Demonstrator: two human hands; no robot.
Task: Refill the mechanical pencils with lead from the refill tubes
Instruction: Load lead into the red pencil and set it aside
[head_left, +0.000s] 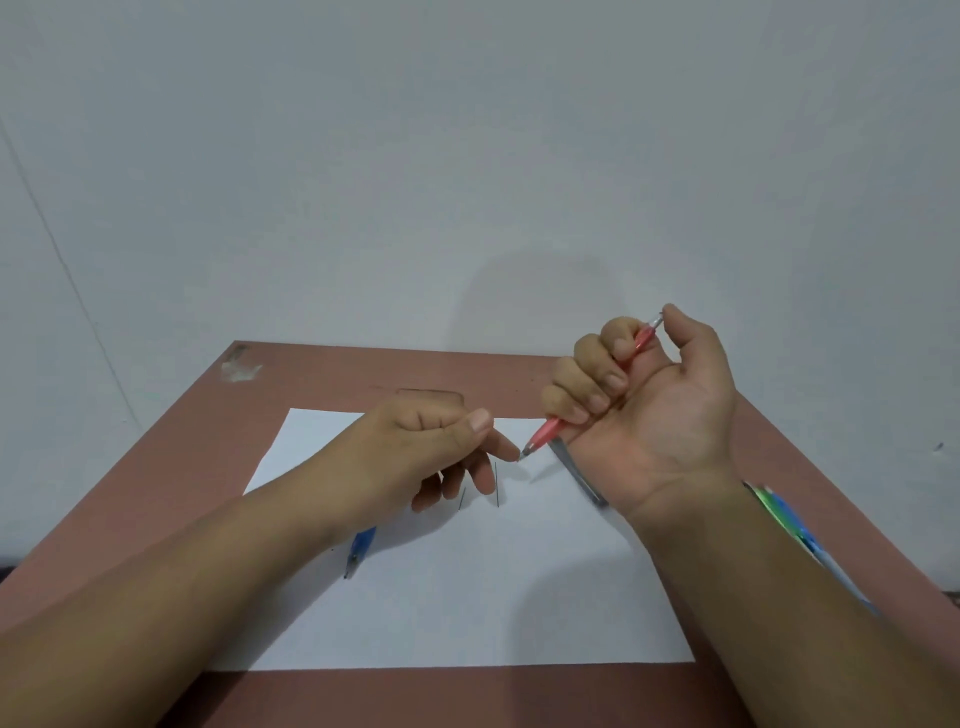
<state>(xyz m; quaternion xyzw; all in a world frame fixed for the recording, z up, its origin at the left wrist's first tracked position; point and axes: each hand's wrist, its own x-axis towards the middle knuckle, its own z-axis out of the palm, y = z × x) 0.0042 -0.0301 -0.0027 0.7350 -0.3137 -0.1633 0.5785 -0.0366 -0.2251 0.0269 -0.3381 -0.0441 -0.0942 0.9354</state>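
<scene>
My right hand (649, 400) is closed around a red mechanical pencil (548, 434), held above the white paper (467, 597) with its tip pointing down-left and my thumb on its top end. My left hand (436, 447) has thumb and index finger pinched together right at the pencil's tip; whether a lead is between them is too small to tell. Two thin loose leads (497, 484) lie on the paper just below my left fingers. A blue mechanical pencil (359, 551) sticks out from under my left forearm. A grey pencil (576, 475) lies under my right wrist.
The paper lies on a reddish-brown table (519, 696) that stands against a plain pale wall. Green and blue pencils or tubes (784, 517) lie at the right, partly hidden by my right forearm. A scuffed patch marks the table's far left corner (240, 366).
</scene>
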